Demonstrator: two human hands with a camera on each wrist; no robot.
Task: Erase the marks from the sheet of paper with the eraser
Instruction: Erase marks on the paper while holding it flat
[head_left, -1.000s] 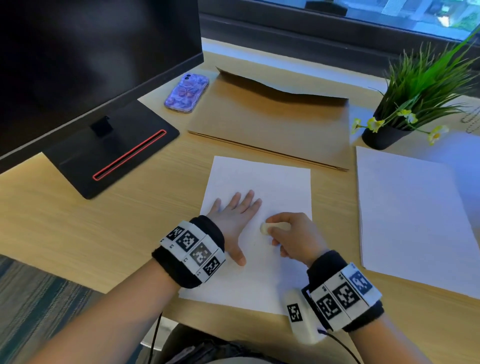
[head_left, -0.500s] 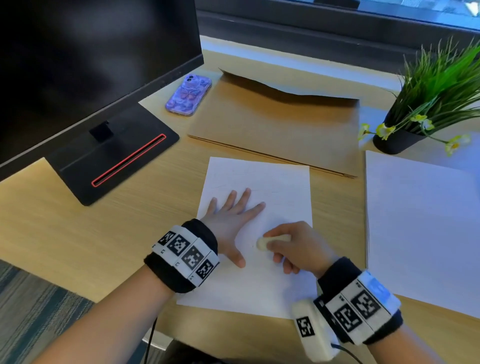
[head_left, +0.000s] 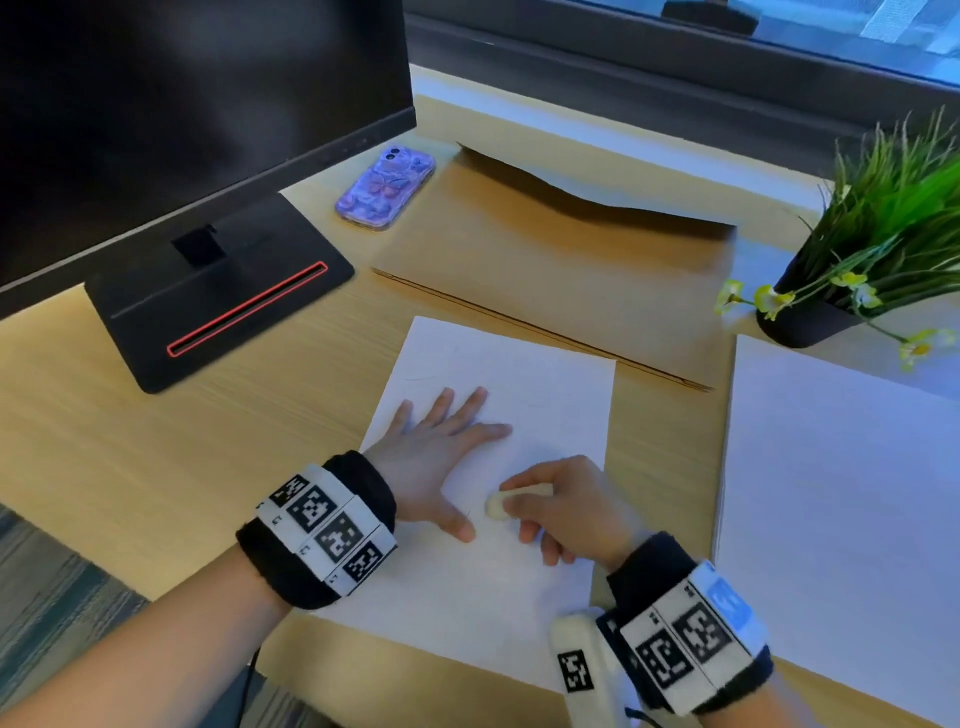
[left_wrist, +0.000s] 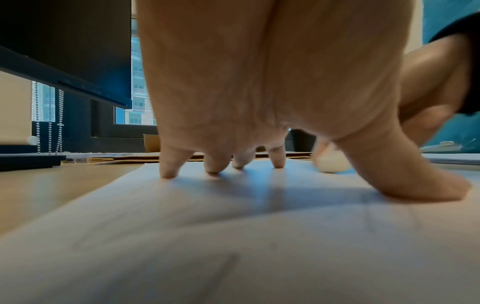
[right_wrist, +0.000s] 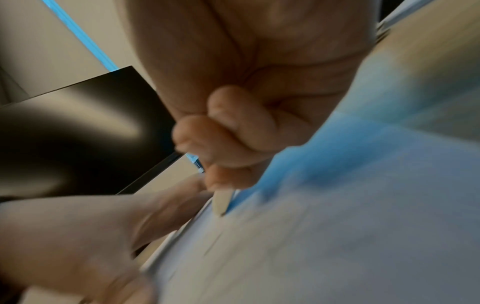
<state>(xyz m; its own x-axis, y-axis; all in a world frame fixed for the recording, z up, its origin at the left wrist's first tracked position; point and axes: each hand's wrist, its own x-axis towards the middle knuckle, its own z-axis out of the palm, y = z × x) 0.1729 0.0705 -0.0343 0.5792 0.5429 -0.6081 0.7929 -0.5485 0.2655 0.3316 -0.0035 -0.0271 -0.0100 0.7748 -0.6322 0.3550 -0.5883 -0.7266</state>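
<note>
Head view: eraser mid-sheet, clear of edges.

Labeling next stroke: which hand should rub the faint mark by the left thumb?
Right. The right hand already pinches the eraser, whose tip sits on the sheet of paper near that mark. The left hand lies flat, fingers spread, pinning the sheet.
</note>
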